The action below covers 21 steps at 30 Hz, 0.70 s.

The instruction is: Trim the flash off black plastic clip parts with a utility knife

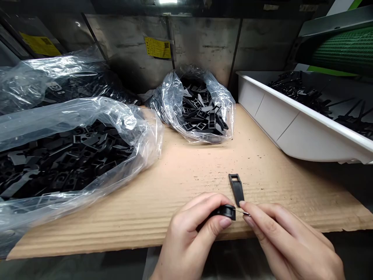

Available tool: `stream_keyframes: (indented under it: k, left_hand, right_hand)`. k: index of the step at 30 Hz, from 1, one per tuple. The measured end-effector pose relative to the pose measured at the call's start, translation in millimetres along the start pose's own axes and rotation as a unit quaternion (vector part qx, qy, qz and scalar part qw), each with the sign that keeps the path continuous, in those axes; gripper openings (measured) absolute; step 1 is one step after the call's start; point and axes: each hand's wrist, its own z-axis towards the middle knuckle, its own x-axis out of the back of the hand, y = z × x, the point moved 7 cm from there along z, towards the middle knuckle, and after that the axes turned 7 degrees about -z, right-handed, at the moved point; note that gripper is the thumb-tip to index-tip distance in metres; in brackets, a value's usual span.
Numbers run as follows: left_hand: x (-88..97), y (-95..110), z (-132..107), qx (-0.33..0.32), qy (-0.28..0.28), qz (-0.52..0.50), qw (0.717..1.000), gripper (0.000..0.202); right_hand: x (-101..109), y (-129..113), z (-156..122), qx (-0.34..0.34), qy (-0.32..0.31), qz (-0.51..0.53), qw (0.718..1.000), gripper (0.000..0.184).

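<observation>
In my left hand [198, 229] is a black plastic part [226, 211], pinched between thumb and fingers with its open end facing right. My right hand [288, 237] pinches a small thin metal piece [244, 212], whose narrow end reaches to the open end of the black part. How far it enters I cannot tell. Just beyond my fingertips, a flat black plastic clip piece [236, 189] with a square hole lies on the cardboard [186, 175].
Clear plastic bags of black parts stand at the left [140, 155] and back middle [227, 101], with another bag [72, 74] behind. A white bin [285, 120] of thin black pieces stands at the right. Above it is a green roll [344, 50]. The cardboard's front edge lies near my hands.
</observation>
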Motion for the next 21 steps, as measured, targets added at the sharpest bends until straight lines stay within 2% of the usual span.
stream_keyframes:
  k: [3, 6, 10, 12, 15, 21]
  left_hand:
    - [-1.4, 1.7, 0.4, -0.010, -0.005, 0.001, 1.000, 0.021]
    - [-1.0, 1.2, -0.4, -0.014, -0.009, -0.007, 1.000, 0.024]
    - [-1.2, 0.7, -1.6, -0.020, -0.031, -0.017, 0.999, 0.030]
    - [-3.1, 1.8, -1.7, -0.029, -0.047, -0.022, 0.998, 0.031]
    - [-5.5, 2.4, -1.6, -0.038, -0.059, -0.021, 0.997, 0.032]
    - [-4.2, 1.5, -2.6, -0.048, -0.051, -0.015, 0.997, 0.034]
  right_hand:
    - [-2.1, -0.7, -0.8, 0.018, -0.014, 0.005, 1.000, 0.026]
    - [-2.3, 1.0, 3.2, 0.007, -0.036, 0.070, 0.997, 0.027]
    - [-7.8, 4.0, 12.8, -0.060, -0.130, 0.215, 0.966, 0.026]
    - [-7.6, 2.6, 16.2, -0.070, -0.155, 0.258, 0.951, 0.030]
    - [-6.3, 2.7, 16.2, -0.073, -0.158, 0.278, 0.945, 0.033]
    - [-5.5, 5.7, 8.8, -0.067, -0.130, 0.234, 0.961, 0.032]
